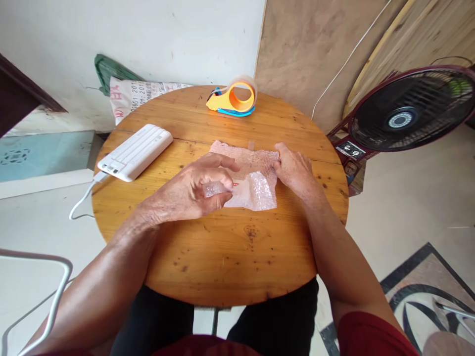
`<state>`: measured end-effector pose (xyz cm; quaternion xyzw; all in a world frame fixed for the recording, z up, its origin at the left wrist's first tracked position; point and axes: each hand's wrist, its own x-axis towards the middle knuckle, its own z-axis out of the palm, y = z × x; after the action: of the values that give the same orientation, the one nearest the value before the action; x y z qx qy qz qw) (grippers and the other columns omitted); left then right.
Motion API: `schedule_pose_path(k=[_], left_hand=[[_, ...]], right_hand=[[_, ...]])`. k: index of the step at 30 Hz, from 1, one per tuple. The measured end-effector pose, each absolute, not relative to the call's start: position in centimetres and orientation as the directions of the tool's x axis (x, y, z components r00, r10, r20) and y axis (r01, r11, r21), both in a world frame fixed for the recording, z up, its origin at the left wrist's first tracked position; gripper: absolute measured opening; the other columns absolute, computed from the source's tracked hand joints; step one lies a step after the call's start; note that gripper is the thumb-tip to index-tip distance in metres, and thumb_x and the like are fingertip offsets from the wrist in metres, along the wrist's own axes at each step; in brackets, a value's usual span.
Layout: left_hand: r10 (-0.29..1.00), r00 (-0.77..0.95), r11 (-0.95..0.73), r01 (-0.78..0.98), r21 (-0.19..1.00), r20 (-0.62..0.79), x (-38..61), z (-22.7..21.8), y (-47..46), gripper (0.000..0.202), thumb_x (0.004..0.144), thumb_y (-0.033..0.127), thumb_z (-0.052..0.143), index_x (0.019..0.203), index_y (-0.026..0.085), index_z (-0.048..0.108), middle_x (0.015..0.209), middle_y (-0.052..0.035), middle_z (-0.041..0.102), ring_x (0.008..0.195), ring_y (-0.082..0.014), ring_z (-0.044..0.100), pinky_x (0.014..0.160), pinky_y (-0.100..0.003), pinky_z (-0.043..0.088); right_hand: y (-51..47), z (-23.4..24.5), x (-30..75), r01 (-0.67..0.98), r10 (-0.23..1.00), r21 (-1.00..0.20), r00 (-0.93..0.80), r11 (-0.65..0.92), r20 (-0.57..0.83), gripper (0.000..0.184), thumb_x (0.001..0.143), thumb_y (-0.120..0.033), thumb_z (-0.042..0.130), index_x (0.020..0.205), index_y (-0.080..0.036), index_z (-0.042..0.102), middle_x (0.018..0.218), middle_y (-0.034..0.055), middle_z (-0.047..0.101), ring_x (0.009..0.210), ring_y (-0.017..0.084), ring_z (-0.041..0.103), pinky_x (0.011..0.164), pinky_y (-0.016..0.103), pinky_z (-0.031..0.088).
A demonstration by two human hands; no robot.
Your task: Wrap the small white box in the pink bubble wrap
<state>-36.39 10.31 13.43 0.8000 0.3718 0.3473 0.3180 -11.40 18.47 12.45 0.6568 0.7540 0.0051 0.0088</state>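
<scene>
A sheet of pinkish bubble wrap (245, 158) lies on the round wooden table (230, 257), its near part folded up into a whitish, shiny flap. A small red mark shows near the fold; what it belongs to is hidden. My left hand (193, 185) is over the wrap's left side, thumb and index finger curved toward each other with a small gap between the tips. At the right edge, my right hand (293, 165) pinches the bubble wrap between thumb and fingers. A short strip of clear tape (251, 145) shows at the wrap's far edge.
An orange and blue tape dispenser (232, 99) stands near the table's far edge. To the left lies a white power bank (135, 151) with a white cable (83, 200). A fan (404, 113) is at the right, beyond the table; a printed sack (137, 94) is behind it.
</scene>
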Motion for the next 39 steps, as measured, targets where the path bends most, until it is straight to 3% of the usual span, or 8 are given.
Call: schedule_pose_path(k=[4, 9, 14, 19, 25, 30, 33, 39], left_hand=[[0.762, 0.538, -0.610, 0.410, 0.678, 0.360, -36.5, 14.2, 10.0, 0.004, 0.082, 0.020, 0.062, 0.085, 0.022, 0.063, 0.099, -0.0039, 0.070, 0.102, -0.0211, 0.063, 0.099, -0.041, 0.045], [0.732, 0.619, -0.666, 0.560, 0.492, 0.286, -35.8, 16.2, 8.1, 0.012, 0.084, 0.015, 0.054, 0.076, 0.021, 0.059, 0.078, -0.0025, 0.065, 0.079, -0.0189, 0.058, 0.084, -0.038, 0.045], [0.689, 0.715, -0.706, 0.627, 0.329, 0.117, -33.8, 16.6, 3.9, 0.019, 0.086, 0.011, 0.048, 0.071, 0.019, 0.054, 0.080, -0.0042, 0.064, 0.080, -0.0204, 0.056, 0.087, -0.043, 0.041], [0.698, 0.707, -0.645, 0.688, 0.333, -0.111, -32.8, 15.0, 0.7, 0.020, 0.085, 0.008, 0.042, 0.077, 0.019, 0.056, 0.083, -0.0036, 0.062, 0.074, -0.0203, 0.055, 0.082, -0.043, 0.042], [0.729, 0.680, -0.566, 0.664, 0.489, -0.079, -33.4, 14.4, 1.4, 0.017, 0.086, 0.009, 0.042, 0.084, 0.019, 0.055, 0.086, -0.0026, 0.063, 0.079, -0.0192, 0.057, 0.074, -0.034, 0.043], [0.873, 0.471, -0.318, 0.748, 0.583, -0.128, -32.7, 13.4, 2.8, 0.021, 0.097, 0.023, 0.037, 0.103, 0.021, 0.057, 0.076, 0.0005, 0.065, 0.068, -0.0161, 0.061, 0.064, -0.028, 0.043], [0.888, 0.445, -0.345, 0.813, 0.469, -0.119, -31.5, 12.5, 2.9, 0.023, 0.097, 0.026, 0.042, 0.113, 0.024, 0.059, 0.083, -0.0006, 0.069, 0.073, -0.0182, 0.066, 0.068, -0.029, 0.047], [0.862, 0.502, -0.478, 0.850, 0.220, -0.067, -29.1, 11.8, 2.4, 0.018, 0.094, 0.034, 0.055, 0.095, 0.019, 0.065, 0.088, -0.0073, 0.067, 0.086, -0.0274, 0.066, 0.078, -0.043, 0.053]], right_hand=[[18.6, 12.2, -11.2, 0.990, 0.990, 0.005, -0.140, 0.140, 0.000, 0.045, 0.089, -0.021, 0.046, 0.134, -0.022, 0.051, 0.108, 0.0138, 0.074, 0.094, 0.032, 0.066, 0.073, 0.037, 0.042], [18.6, 12.1, -11.1, 0.988, 0.988, -0.013, -0.154, 0.154, 0.003, 0.048, 0.088, -0.017, 0.043, 0.135, -0.021, 0.050, 0.112, 0.0145, 0.073, 0.097, 0.032, 0.066, 0.075, 0.038, 0.043], [18.5, 12.2, -11.3, 0.989, 0.989, -0.026, -0.146, 0.146, -0.003, 0.048, 0.087, -0.016, 0.043, 0.134, -0.021, 0.050, 0.113, 0.0154, 0.072, 0.098, 0.032, 0.066, 0.077, 0.039, 0.044], [18.6, 12.0, -11.4, 0.987, 0.988, -0.051, -0.153, 0.153, 0.018, 0.047, 0.087, -0.016, 0.043, 0.133, -0.020, 0.050, 0.113, 0.0149, 0.072, 0.099, 0.032, 0.067, 0.077, 0.038, 0.045], [18.8, 11.7, -11.3, 0.987, 0.988, -0.063, -0.147, 0.149, 0.042, 0.044, 0.087, -0.015, 0.045, 0.130, -0.020, 0.053, 0.106, 0.0155, 0.073, 0.098, 0.033, 0.067, 0.078, 0.039, 0.046], [19.0, 11.7, -11.2, 0.989, 0.991, -0.074, -0.128, 0.130, 0.040, 0.044, 0.088, -0.016, 0.045, 0.131, -0.020, 0.053, 0.103, 0.0152, 0.074, 0.098, 0.032, 0.067, 0.078, 0.040, 0.047], [19.1, 11.7, -11.1, 0.989, 0.991, -0.071, -0.126, 0.128, 0.036, 0.044, 0.087, -0.016, 0.046, 0.130, -0.021, 0.054, 0.103, 0.0148, 0.074, 0.098, 0.033, 0.068, 0.078, 0.040, 0.047], [19.1, 11.5, -10.9, 0.987, 0.989, -0.082, -0.132, 0.137, 0.063, 0.043, 0.086, -0.020, 0.049, 0.128, -0.020, 0.056, 0.104, 0.0152, 0.074, 0.099, 0.035, 0.067, 0.080, 0.043, 0.048]])
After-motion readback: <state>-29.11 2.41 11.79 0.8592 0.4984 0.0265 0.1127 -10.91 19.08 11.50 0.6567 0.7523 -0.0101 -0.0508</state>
